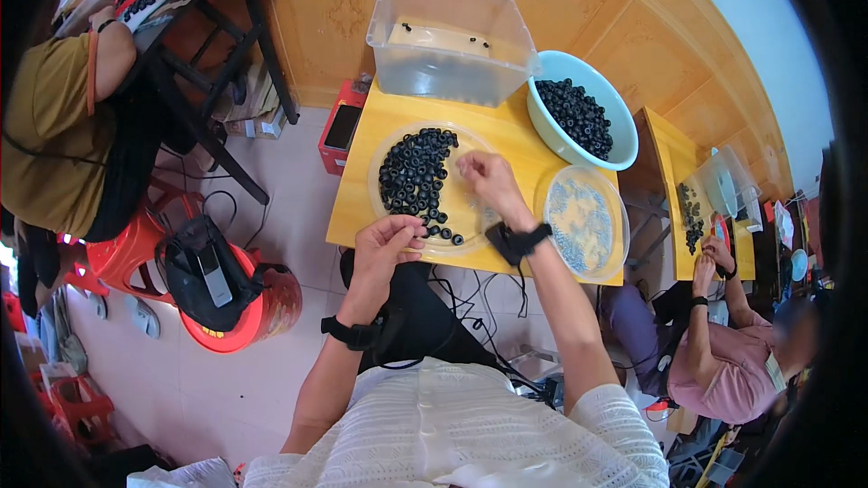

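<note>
Small yellow bench (515, 131) stood against a wood-panelled wall, seen from above. At its centre lay a clear round plate (470, 208) carrying a crescent-shaped heap of small black rings (411, 172), massed on the plate's left half, with a few strays trailing toward the near rim. The rings looked matt black, chunky, each with a hole through the middle, all much alike. Left hand (384, 244) rested at the near rim of the plate, fingers curled in and pinched together just beside the stray rings; whether that grip actually held a ring could not be told. Right hand (488, 181) lay over the bare right part of the plate, fingers bent and drawn loosely together, tips down on the plate; nothing could be made out in its grip. Both wrists wore black bands. To the right, a second clear dish (583, 221) held pale bluish small parts, too fine to identify. Behind it sat a light blue bowl (615, 140) heaped with more of the black rings. At the far edge a clear plastic tub (449, 36) held only a few black specks. Another person sat at a neighbouring bench on the right, hands raised over similar black parts.
</note>
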A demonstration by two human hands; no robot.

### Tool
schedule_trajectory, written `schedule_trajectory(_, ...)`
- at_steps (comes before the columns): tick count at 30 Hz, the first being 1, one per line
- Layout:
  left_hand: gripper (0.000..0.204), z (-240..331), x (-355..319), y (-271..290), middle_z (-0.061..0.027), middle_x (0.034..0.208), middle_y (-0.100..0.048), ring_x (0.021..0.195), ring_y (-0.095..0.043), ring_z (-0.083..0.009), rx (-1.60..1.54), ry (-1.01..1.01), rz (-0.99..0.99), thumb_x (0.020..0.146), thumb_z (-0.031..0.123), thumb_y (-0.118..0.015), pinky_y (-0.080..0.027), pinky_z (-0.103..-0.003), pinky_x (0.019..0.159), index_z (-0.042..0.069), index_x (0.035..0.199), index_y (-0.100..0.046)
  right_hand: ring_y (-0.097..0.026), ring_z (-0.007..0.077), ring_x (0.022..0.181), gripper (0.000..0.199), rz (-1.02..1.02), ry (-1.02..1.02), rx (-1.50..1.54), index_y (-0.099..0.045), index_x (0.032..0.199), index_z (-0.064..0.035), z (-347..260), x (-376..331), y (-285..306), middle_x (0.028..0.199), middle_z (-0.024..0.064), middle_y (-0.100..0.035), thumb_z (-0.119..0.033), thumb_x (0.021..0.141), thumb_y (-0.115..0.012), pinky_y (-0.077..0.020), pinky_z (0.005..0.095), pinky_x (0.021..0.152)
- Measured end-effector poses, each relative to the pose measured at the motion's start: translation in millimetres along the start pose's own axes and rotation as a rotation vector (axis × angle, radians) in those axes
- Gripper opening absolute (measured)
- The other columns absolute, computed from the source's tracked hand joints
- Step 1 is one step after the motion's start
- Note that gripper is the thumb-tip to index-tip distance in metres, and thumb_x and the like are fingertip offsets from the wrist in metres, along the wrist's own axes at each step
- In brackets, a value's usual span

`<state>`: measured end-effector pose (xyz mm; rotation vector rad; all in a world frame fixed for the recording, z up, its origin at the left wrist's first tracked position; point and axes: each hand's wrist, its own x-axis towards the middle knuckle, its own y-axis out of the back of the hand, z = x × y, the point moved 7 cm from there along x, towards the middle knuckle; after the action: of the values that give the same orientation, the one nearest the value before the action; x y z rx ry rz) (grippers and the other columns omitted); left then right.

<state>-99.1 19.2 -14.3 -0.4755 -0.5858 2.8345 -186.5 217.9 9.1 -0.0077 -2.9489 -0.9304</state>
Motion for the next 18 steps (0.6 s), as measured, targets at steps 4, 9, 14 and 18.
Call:
schedule_trajectory(4,0.017,-2.7,-3.3,-16.4,-0.0046,0.089,-0.064,0.075,-0.061,-0.0095,-0.026,0.112,-0.092,0.088,0.017,-0.056,-0.050,-0.023,0.066,0.004,0.098,-0.062,-0.053,0.0059,0.068,0.017,-0.222,-0.148,0.542,-0.062,0.097,-0.0017,-20.7,-66.8,-21.0,0.079,-0.0007,-0.061,-0.013,0.085,-0.059,-0.0444,0.0212,0.060)
schedule_trajectory(9,0.018,-14.2,-5.1,-32.0,-0.0041,0.086,-0.064,0.075,-0.061,-0.0107,-0.157,0.226,-0.233,0.089,0.018,-0.056,-0.051,-0.024,0.066,0.004,0.098,-0.061,-0.055,0.0072,0.077,0.012,-0.066,-0.022,0.643,-0.062,0.096,-0.0009,-37.1,-102.3,-26.8,0.084,0.0010,-0.061,-0.004,0.085,-0.056,-0.0440,0.0207,0.068)
schedule_trajectory(14,0.013,-20.7,-4.9,-32.2,-0.0038,0.083,-0.064,0.072,-0.062,-0.0113,-0.184,0.251,-0.244,0.087,0.013,-0.057,-0.053,-0.024,0.065,0.004,0.096,-0.062,-0.054,0.0068,0.077,0.013,-0.126,-0.234,0.846,-0.062,0.095,0.0019,-36.3,-114.6,-35.2,0.088,0.0021,-0.058,-0.002,0.084,-0.057,-0.0429,0.0203,0.065)
schedule_trajectory(18,0.013,-28.1,-2.6,-26.9,-0.0035,0.080,-0.064,0.070,-0.062,-0.0098,-0.194,0.310,-0.306,0.086,0.014,-0.059,-0.052,-0.022,0.064,0.004,0.094,-0.063,-0.054,0.0074,0.071,0.015,-0.089,-0.177,0.785,-0.063,0.097,0.0009,-38.4,-118.0,-33.3,0.084,0.0011,-0.056,-0.002,0.083,-0.059,-0.0423,0.0198,0.061)
